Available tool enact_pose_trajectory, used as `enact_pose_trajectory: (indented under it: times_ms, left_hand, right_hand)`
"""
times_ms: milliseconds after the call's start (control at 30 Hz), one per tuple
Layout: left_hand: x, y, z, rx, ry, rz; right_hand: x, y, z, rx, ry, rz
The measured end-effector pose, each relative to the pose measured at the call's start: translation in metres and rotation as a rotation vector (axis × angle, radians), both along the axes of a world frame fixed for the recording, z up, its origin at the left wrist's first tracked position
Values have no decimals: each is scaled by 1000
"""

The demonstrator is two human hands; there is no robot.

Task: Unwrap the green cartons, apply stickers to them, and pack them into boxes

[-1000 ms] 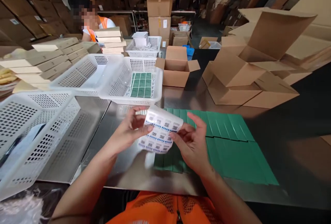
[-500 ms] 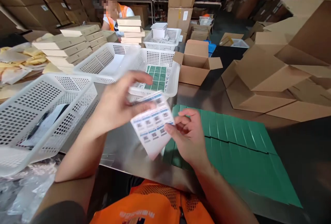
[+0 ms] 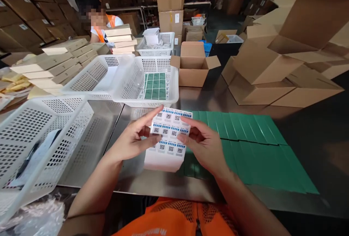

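Note:
Between my two hands is a stack of sticker sheets (image 3: 169,131), white with blue bands and rows of QR codes, held above the metal table. My left hand (image 3: 136,134) grips its left edge, thumb on the front. On the right edge, my right hand (image 3: 203,141) pinches it with thumb and forefinger. Just beyond the stack stands a white perforated basket (image 3: 122,87) holding green label sheets (image 3: 155,86). Flat green cartons (image 3: 261,156) lie in two overlapping rows to the right of my right hand, partly hidden by it.
An open cardboard box (image 3: 193,76) stands behind the cartons, with larger open boxes (image 3: 267,58) at right. More white baskets (image 3: 68,119) line the left, one containing a pen and paper. Cream boxes (image 3: 46,65) are piled behind them. A person in an orange vest (image 3: 110,21) is at back left.
The sticker stack has turned from tilted to nearly upright, facing me squarely. My left hand, blurred before, now grips its left edge. My view has shifted to the right.

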State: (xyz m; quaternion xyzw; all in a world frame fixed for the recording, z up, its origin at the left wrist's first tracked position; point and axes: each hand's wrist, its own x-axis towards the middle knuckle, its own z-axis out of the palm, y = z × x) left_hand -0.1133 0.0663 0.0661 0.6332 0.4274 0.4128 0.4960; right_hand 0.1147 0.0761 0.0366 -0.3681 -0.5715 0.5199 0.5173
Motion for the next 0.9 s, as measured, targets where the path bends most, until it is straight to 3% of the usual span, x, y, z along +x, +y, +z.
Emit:
enact_pose_trajectory:
  times_ms: [200, 367, 567, 633, 767, 900]
  left_hand:
    - [-4, -6, -3, -112, -24, 117]
    - [-9, -1, -13, -25, 85, 188]
    - [-11, 8, -31, 100, 241, 186]
    - [-12, 8, -40, 61, 233, 170]
    - [-23, 11, -58, -99, 196, 191]
    - [-39, 15, -64, -233, 145, 160]
  right_hand:
    - [-6, -8, 5, 67, -107, -96]
    - [-8, -8, 0, 164, -192, -228]
    - [-9, -5, -18, -169, -181, -93]
    - [-9, -6, -21, -167, -230, -82]
    - [-1, 6, -19, 52, -240, -158]
    - [16, 49, -21, -44, -111, -213]
